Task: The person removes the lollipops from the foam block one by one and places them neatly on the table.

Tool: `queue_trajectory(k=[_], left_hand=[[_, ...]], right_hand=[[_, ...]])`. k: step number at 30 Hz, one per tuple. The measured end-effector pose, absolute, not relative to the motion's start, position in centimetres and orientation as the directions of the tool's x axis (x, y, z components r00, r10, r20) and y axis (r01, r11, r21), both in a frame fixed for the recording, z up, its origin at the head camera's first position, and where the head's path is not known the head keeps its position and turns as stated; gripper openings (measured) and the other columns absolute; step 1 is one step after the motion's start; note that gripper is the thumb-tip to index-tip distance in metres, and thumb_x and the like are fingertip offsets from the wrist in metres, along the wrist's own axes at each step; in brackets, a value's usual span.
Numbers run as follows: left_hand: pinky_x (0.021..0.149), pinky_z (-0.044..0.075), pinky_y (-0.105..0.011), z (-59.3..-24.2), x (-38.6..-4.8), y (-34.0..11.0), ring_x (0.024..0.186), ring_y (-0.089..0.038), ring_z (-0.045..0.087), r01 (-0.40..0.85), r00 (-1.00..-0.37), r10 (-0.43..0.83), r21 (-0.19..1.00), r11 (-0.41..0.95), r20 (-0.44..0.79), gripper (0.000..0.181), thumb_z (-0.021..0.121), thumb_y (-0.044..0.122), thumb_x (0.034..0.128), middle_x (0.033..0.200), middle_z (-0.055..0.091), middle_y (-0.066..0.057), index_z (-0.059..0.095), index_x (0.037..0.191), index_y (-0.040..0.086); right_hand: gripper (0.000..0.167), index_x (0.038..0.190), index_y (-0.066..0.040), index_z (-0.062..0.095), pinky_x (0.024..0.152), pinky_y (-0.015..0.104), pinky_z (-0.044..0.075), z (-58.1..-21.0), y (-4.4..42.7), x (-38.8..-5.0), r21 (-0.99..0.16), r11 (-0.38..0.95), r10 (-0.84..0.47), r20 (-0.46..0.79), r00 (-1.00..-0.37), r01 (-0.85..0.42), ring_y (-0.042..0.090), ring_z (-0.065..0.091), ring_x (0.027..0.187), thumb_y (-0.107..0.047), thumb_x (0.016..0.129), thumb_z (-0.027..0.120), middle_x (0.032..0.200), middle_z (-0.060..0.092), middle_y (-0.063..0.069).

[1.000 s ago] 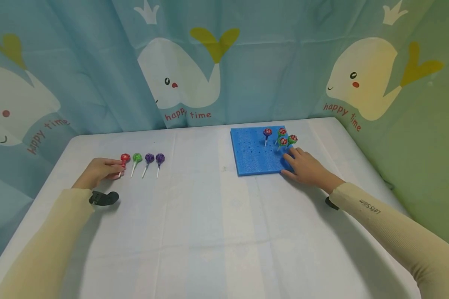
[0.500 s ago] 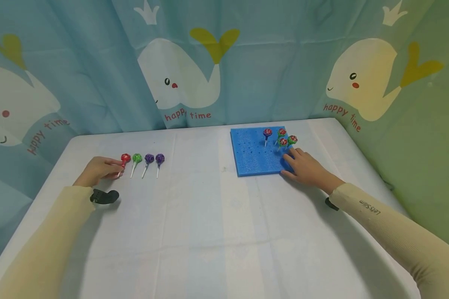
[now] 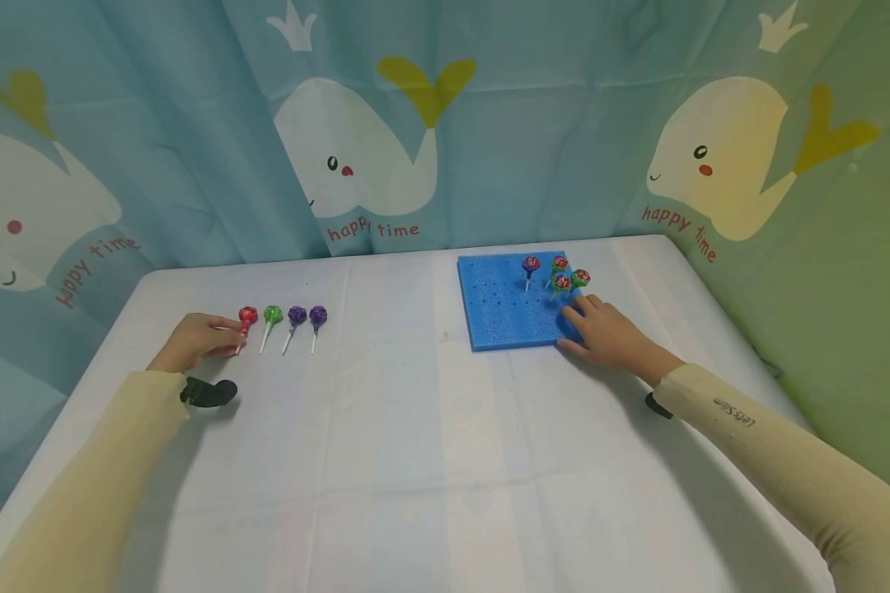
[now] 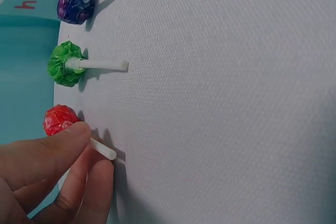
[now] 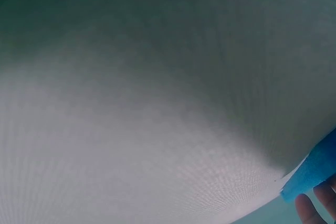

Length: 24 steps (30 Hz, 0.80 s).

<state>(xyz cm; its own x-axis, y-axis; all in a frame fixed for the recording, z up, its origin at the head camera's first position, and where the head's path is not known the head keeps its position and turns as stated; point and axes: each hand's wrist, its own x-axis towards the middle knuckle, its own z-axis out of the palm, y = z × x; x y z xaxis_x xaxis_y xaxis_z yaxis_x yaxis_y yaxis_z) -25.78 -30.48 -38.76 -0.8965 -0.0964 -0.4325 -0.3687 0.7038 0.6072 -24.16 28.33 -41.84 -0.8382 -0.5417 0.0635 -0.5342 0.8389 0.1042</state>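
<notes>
In the head view my left hand [image 3: 196, 339] is at the left of the table, pinching a red lollipop [image 4: 59, 119] by its stick between thumb and fingers, just below the wrapped head. Beside it a green lollipop [image 3: 272, 315] and two purple lollipops [image 3: 297, 315] lie in a row on the cloth. My right hand [image 3: 604, 329] rests against the right edge of a blue foam board [image 3: 508, 321], fingers spread and touching it. One purple-and-red lollipop [image 3: 530, 263] and three green-and-red lollipops [image 3: 560, 282] stand upright in the board's far right part.
A white cloth [image 3: 386, 428] covers the table. Small holes dot the board's top. Behind the table hangs a blue curtain [image 3: 534, 165] with whale prints, and a green wall [image 3: 860, 329] is on the right. A dark wrist camera mount [image 3: 209, 393] sits by the left cuff.
</notes>
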Motion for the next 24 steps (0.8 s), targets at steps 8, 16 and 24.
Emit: queue_trajectory(k=[8,16,24], left_hand=[[0.063,0.047,-0.01,-39.1,-26.0,-30.9,0.072,-0.003,0.056,-0.385,-0.885,-0.1,0.593,0.707,-0.455,0.054,0.056,0.022,0.0939,0.126,0.048,-0.029,0.042,0.133,-0.011],[0.067,0.052,-0.012,-38.9,-26.2,-31.7,0.068,0.003,0.057,-0.372,-0.881,-0.029,0.654,0.659,-0.472,0.056,0.054,0.021,0.0954,0.093,0.063,0.001,0.038,0.135,-0.014],[0.074,0.054,-0.014,-38.4,-26.2,-32.2,0.072,0.008,0.06,-0.412,-0.852,0.027,0.701,0.582,-0.523,0.062,0.053,0.022,0.0964,0.079,0.059,0.019,0.027,0.141,-0.013]], right_hand=[[0.05,0.116,0.002,0.053,0.082,0.051,0.05,-42.0,28.3,-24.1,0.101,0.831,-0.555,0.092,-0.827,-0.547,0.037,0.052,0.101,-0.038,0.088,0.063,0.11,0.052,0.024],[0.049,0.117,0.002,0.053,0.082,0.051,0.05,-41.9,28.3,-24.0,0.101,0.833,-0.551,0.086,-0.83,-0.543,0.037,0.052,0.099,-0.036,0.088,0.062,0.11,0.052,0.024],[0.05,0.117,0.003,0.053,0.082,0.051,0.05,-41.8,28.3,-24.1,0.1,0.833,-0.552,0.083,-0.83,-0.544,0.037,0.052,0.099,-0.037,0.088,0.062,0.109,0.052,0.024]])
